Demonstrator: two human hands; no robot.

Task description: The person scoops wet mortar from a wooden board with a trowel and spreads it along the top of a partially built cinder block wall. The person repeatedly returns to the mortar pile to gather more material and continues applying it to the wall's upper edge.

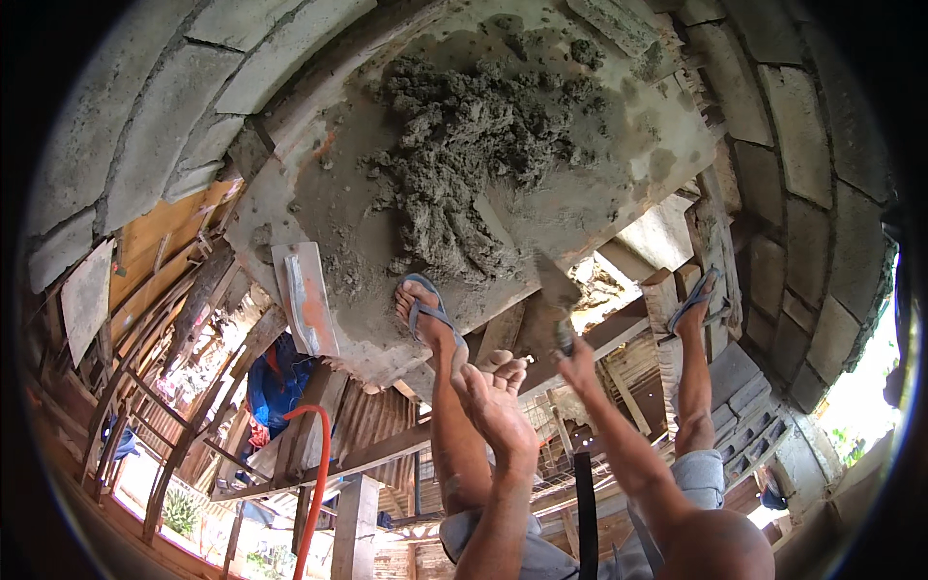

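Observation:
My right hand [577, 365] is closed round the handle of a trowel [558, 293], whose grey blade is smeared with mortar and points away from me near the board's front edge. To its left, my left hand [498, 401] is held palm up with fingers apart and nothing in it. Beyond both hands a heap of wet grey mortar [464, 135] lies on a broad mortar-stained board [338, 217]. A flat rectangular float [307, 298] with a pale grip rests at the board's left edge.
My left foot [425, 307] in a flip-flop stands on the board's edge, my right foot [694, 298] on timber beside an opening. Block walls [802, 184] rise on both sides. An orange hose [314, 474] curves up at the lower left, near wooden posts [358, 527] and a drop below.

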